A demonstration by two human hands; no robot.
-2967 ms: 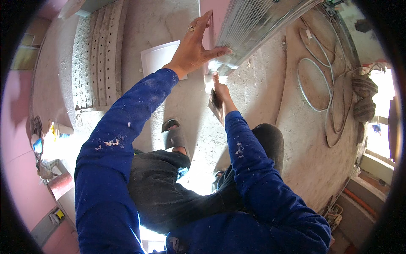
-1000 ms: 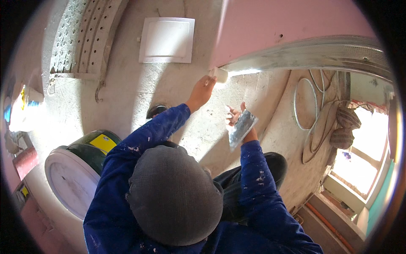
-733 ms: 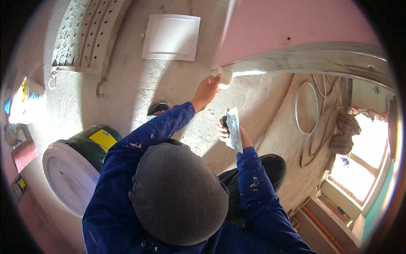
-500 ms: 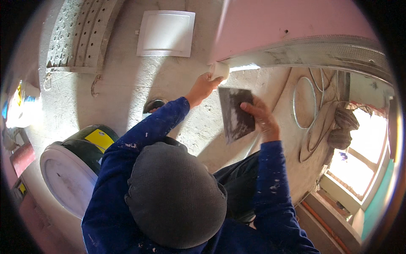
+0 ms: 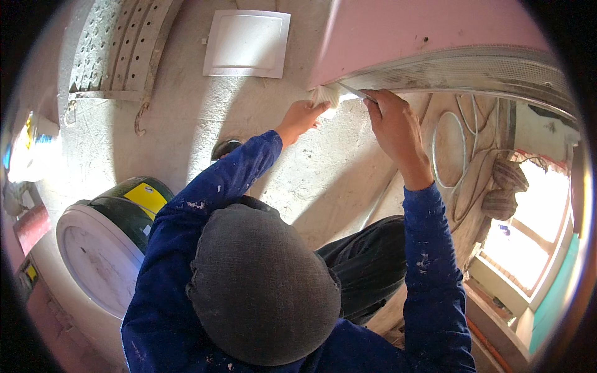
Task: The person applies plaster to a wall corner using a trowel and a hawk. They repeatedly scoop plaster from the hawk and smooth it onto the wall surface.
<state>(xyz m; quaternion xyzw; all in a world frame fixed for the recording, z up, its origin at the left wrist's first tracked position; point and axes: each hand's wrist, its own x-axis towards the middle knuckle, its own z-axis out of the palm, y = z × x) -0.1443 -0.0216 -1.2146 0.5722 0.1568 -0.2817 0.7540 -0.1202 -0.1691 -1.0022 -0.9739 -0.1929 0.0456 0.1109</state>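
My left hand [image 5: 301, 118] is closed around a roll of white mesh tape [image 5: 324, 96], held against the lower corner of the pink wall board [image 5: 435, 28]. In my right hand [image 5: 398, 127] is a flat, wide-bladed putty knife [image 5: 352, 91]. Its blade appears nearly edge-on, angled toward the board's edge just right of the roll. Mesh tape [image 5: 497, 69] runs along that greyish edge to the right. My fingers hide the putty knife's handle end, and I cannot tell whether the blade touches the board.
Left of my arm stands a dark bucket [image 5: 134, 208] with a pale lid and yellow label. A white square panel [image 5: 247, 45] lies ahead, near a perforated metal plank [image 5: 118, 50]. Coiled cable [image 5: 449, 149] and dark bundles [image 5: 507, 186] are at the right, by a bright window opening [image 5: 528, 217].
My right hand has moved up and forward, turning the putty knife from flat-facing to nearly edge-on beside the board's edge. The left hand stays at the corner with the tape roll.
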